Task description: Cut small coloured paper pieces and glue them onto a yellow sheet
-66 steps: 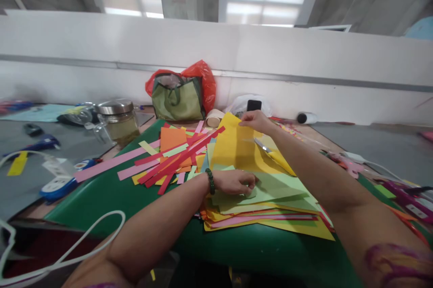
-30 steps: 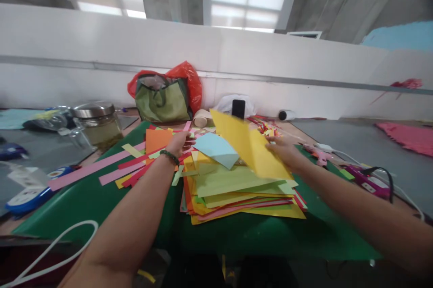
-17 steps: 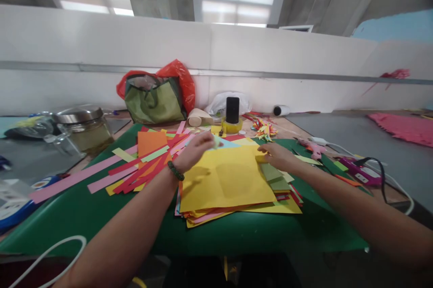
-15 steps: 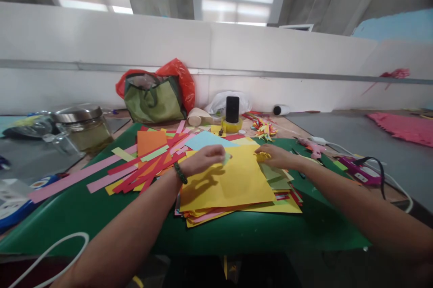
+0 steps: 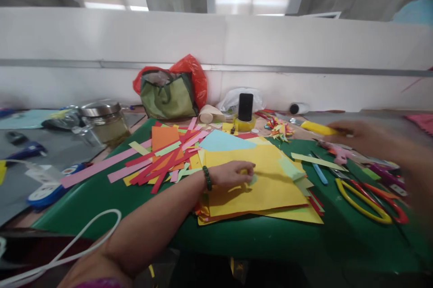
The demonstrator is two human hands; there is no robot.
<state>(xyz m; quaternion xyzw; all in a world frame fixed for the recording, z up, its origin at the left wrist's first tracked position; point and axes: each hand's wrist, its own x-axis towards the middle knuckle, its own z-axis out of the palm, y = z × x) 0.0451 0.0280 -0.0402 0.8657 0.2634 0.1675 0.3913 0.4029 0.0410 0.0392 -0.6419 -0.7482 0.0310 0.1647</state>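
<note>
My left hand (image 5: 233, 173), with a dark green beaded bracelet at its wrist, is closed in a pinch on a small pale green paper piece (image 5: 252, 180). It hovers over or rests on a yellow paper sheet (image 5: 230, 200) atop a stack of coloured papers; which of the two I cannot tell. Out to the right, my right hand (image 5: 363, 137) is raised and blurred. It grips a yellow-handled tool (image 5: 316, 128), whose greyish end points left; its exact kind is unclear. A light green paper piece (image 5: 291, 170) lies on the yellow sheet's right side.
Coloured paper strips (image 5: 169, 162) spread over the green mat (image 5: 162, 229) at left. Right lie yellow-handled scissors (image 5: 361, 204), a blue cutter (image 5: 318, 171) and a pink glue gun (image 5: 340, 155). Behind stand a phone (image 5: 245, 107), a glass jar (image 5: 104, 125) and a green bag (image 5: 169, 98).
My right hand has left the paper stack and moved far right, now with the yellow-handled tool in it. My left hand stays over the yellow sheet, further right in view. The view has shifted.
</note>
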